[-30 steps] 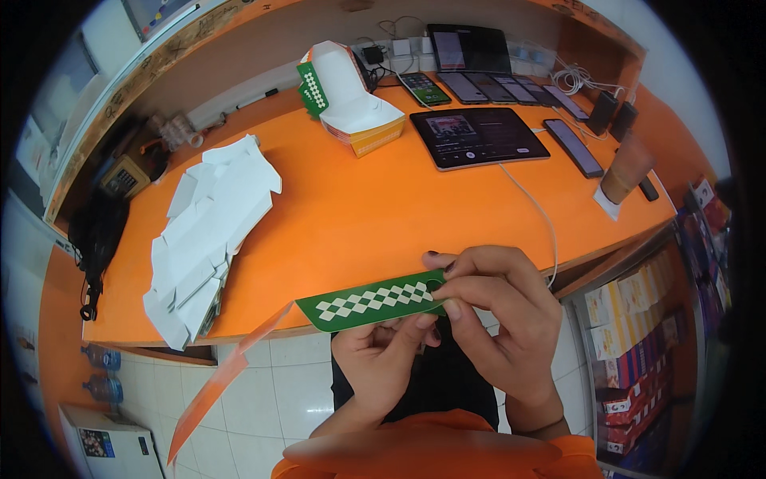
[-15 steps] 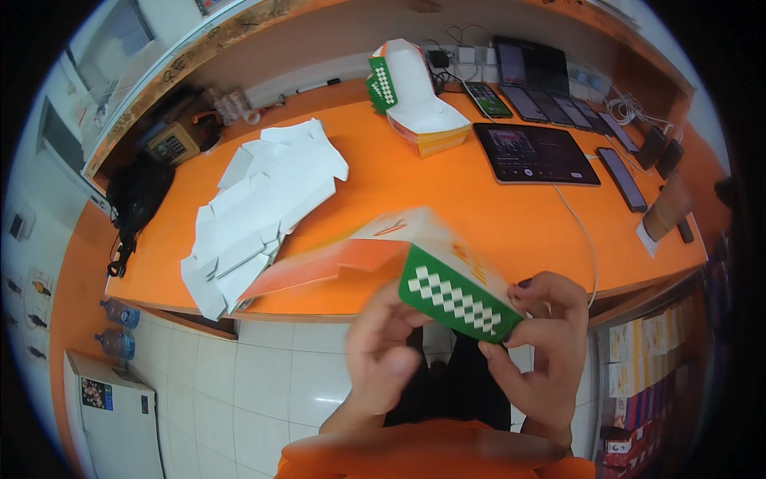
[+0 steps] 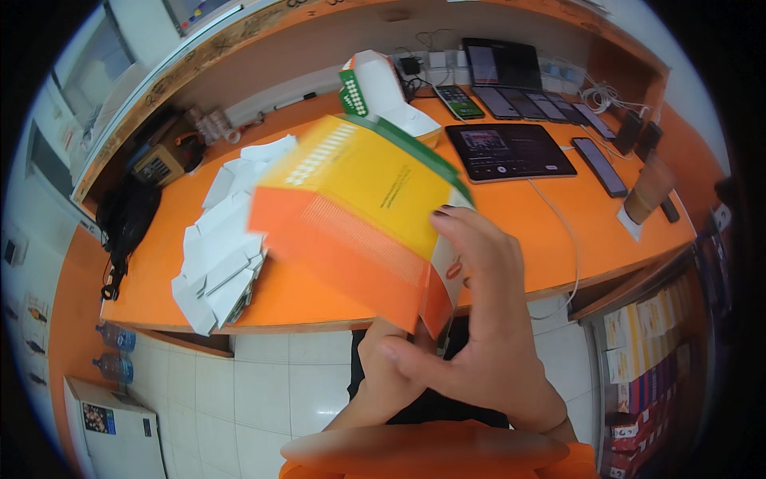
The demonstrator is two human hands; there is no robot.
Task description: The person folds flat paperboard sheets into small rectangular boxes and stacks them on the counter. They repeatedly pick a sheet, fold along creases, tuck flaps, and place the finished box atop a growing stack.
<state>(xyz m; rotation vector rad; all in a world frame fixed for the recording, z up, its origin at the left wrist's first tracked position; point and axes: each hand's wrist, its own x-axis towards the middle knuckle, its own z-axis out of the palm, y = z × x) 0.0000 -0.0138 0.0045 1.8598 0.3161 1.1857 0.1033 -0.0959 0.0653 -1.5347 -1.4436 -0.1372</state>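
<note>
A person holds up a card box [image 3: 383, 199] in front of them, over the near side of an orange desk [image 3: 527, 255]. The box is yellow, orange and green, and it is tilted and a bit blurry. The right hand [image 3: 491, 319] is at the right side of the box, with one fingertip touching its edge. Its thumb and pointing finger are wide apart. The left hand [image 3: 387, 363] is under the near corner of the box. The right thumb and the box hide much of it, so one cannot tell how its fingers grip.

To the left, a pile of white card pieces [image 3: 219, 255] lies on the desk, partly behind the box. A black bag [image 3: 128, 227] is farther left. On the far side, another box [image 3: 391, 92] stands open. To its right lies a black tablet [image 3: 511, 152], with a phone [image 3: 600, 168] beside it. A laptop [image 3: 503, 65] stands at the far edge.
</note>
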